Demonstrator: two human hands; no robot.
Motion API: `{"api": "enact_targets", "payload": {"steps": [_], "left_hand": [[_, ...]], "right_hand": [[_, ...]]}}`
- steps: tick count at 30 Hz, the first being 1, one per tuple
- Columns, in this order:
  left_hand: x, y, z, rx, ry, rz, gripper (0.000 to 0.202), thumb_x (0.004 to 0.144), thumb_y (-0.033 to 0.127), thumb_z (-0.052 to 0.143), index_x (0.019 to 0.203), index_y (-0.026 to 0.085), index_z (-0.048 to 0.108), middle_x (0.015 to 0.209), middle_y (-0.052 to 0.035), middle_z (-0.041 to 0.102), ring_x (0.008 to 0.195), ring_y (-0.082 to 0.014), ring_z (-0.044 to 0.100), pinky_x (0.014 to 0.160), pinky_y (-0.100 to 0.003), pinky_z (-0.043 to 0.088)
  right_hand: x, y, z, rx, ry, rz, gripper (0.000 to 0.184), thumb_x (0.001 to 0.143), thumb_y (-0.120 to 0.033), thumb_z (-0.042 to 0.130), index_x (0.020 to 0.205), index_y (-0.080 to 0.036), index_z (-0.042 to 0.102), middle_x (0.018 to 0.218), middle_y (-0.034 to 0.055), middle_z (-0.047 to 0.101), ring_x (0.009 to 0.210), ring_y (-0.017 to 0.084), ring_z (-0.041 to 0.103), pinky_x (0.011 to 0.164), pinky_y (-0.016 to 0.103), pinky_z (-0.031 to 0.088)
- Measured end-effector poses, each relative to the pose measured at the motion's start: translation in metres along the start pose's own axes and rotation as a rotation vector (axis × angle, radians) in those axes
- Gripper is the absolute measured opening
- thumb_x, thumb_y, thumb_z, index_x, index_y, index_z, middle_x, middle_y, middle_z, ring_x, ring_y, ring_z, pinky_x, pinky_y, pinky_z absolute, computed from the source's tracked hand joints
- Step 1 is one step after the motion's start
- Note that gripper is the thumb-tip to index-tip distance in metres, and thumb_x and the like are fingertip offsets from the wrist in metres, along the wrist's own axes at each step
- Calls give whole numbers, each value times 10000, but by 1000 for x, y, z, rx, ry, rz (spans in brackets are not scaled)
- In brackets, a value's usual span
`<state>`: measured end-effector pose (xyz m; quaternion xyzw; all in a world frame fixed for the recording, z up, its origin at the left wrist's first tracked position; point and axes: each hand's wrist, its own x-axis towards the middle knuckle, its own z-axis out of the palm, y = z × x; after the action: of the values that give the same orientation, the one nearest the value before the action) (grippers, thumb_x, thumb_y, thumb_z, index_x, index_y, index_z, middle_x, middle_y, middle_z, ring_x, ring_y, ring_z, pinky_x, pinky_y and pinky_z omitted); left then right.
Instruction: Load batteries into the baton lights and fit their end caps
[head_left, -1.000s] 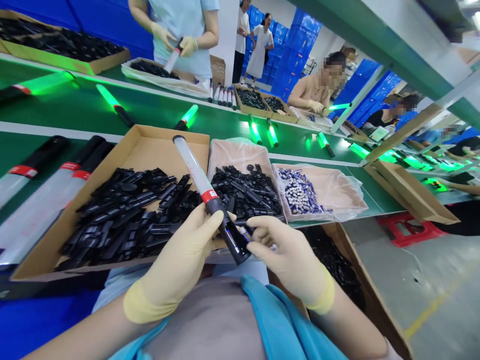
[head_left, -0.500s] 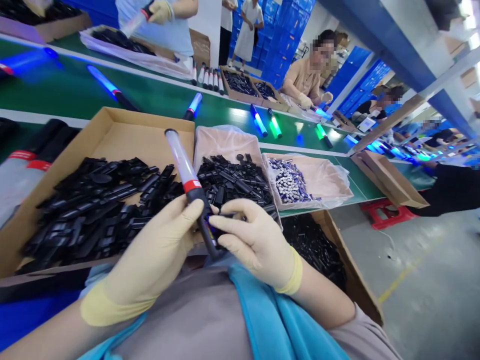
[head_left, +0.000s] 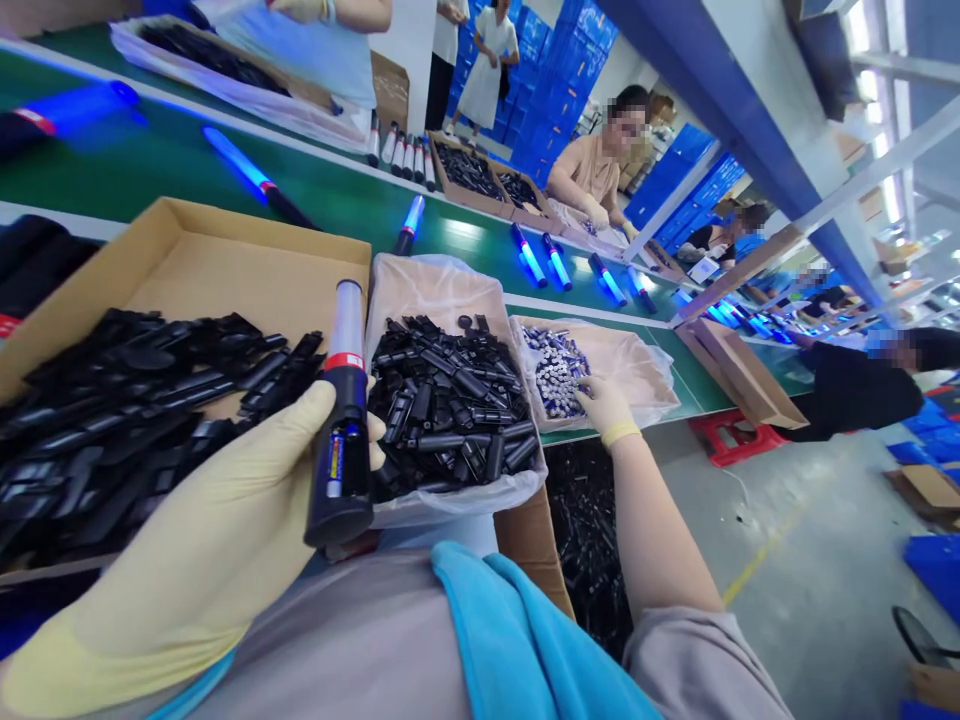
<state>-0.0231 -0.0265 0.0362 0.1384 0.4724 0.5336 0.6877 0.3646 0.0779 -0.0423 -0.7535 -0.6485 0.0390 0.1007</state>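
Note:
My left hand (head_left: 247, 480) in a cream glove is closed around the black handle of a light stick (head_left: 347, 325). The stick is upright, with a clear unlit tube on top and a red band below it. Its battery slot faces me uncovered, and a blue-and-yellow battery (head_left: 335, 465) shows inside. Farther right, my gloved right hand (head_left: 606, 406) reaches over the edge of a lined tray (head_left: 630, 365), its fingers apart at the pile of small batteries (head_left: 553, 365).
A cardboard box (head_left: 247, 265) and a plastic-lined box (head_left: 450, 285) hold black plastic parts. Lit blue light sticks (head_left: 529, 256) lie on the green conveyor belt (head_left: 465, 235). Co-workers (head_left: 592, 170) sit across the belt. A metal frame (head_left: 739, 270) slants at right; a red stool (head_left: 731, 437) stands below.
My right hand has left the stick and moved right to the battery tray. The stick stays in my left hand, now turned with its slot toward me. The lit sticks have shifted along the belt.

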Motion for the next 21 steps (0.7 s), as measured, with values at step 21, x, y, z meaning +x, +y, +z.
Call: {"api": "enact_targets", "payload": {"steps": [21], "left_hand": [[3,-5,-21,-195,-204,-37,113,890,280,687,932,183,726,885,-56,737,799,-181,686,723,-269,603]], "right_hand": [[-92,-159,-48,1003,258,-252,170,928,-336,589,1055,-227,567,843,13,664,686,147,645,633,291,556]]}}
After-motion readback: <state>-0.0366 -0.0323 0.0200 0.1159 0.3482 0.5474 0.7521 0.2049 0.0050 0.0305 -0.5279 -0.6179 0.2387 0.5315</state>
